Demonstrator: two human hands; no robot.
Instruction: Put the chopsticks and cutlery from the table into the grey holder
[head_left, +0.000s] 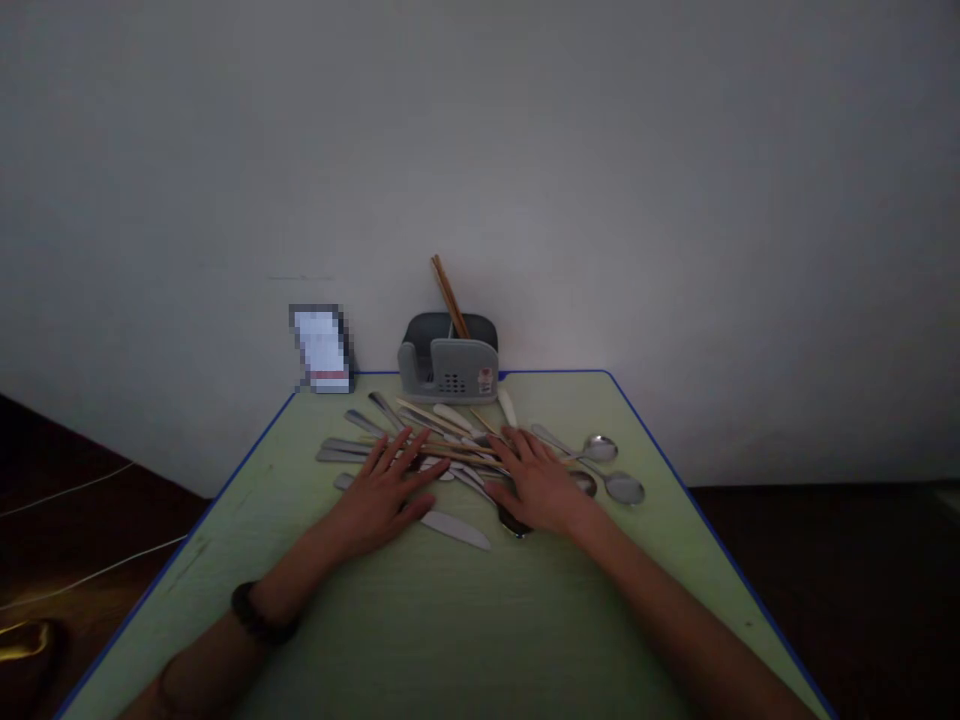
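Observation:
My left hand [390, 495] lies palm down with spread fingers on the left part of a mixed pile of cutlery and chopsticks. Beneath and in front of it is a table knife [457, 529], its handle hidden by the hand. My right hand [536, 480] rests flat on the pile's right part, fingers apart. Close to it are a spoon [625, 488], a second spoon [601, 447] and a dark spoon bowl [515, 524] partly under the palm. Wooden chopsticks [457, 450] run across between both hands. Several metal handles [341, 451] stick out at the left.
A grey cutlery holder [465, 368] stands against the wall behind the pile, with wooden chopsticks [450, 297] upright in it. A phone-like screen [324, 350], blurred, leans at the back left. The green table [450, 630] has a blue edge; pale cords [97, 575] run beyond its left side.

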